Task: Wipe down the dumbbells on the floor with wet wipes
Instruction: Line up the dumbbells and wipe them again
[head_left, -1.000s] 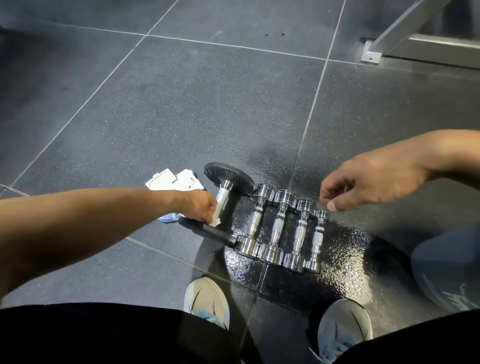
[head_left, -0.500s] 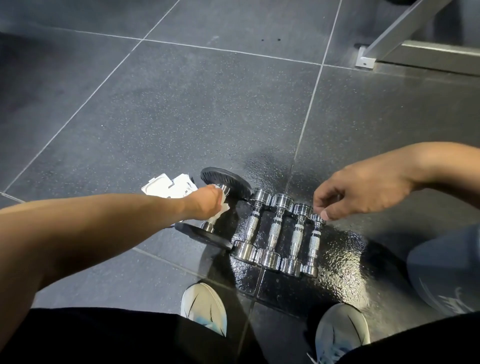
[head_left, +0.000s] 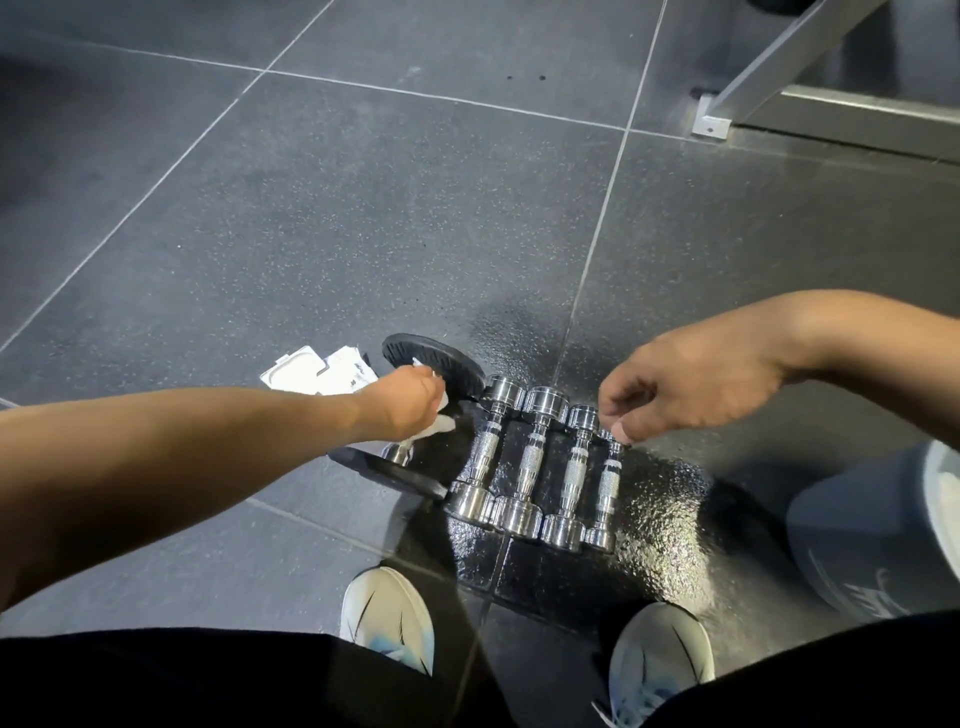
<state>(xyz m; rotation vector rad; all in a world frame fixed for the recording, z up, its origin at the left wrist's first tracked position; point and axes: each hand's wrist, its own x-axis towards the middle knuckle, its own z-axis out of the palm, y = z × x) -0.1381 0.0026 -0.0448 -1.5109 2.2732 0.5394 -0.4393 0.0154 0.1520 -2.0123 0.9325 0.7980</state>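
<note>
The left hand (head_left: 410, 402) is pressing a white wet wipe (head_left: 440, 425) onto the handle of the black-plated dumbbell (head_left: 441, 366), fingers clamped on the wipe. The right hand (head_left: 691, 384) is curling its fingers over the far end of the smallest dumbbell (head_left: 608, 483); I cannot tell whether they are gripping it. It is lying rightmost in a row of chrome dumbbells (head_left: 532, 462) on the floor (head_left: 363, 234).

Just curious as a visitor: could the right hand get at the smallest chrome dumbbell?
Probably yes: the right hand hangs right at the far end of the smallest chrome dumbbell, with nothing between.
</note>
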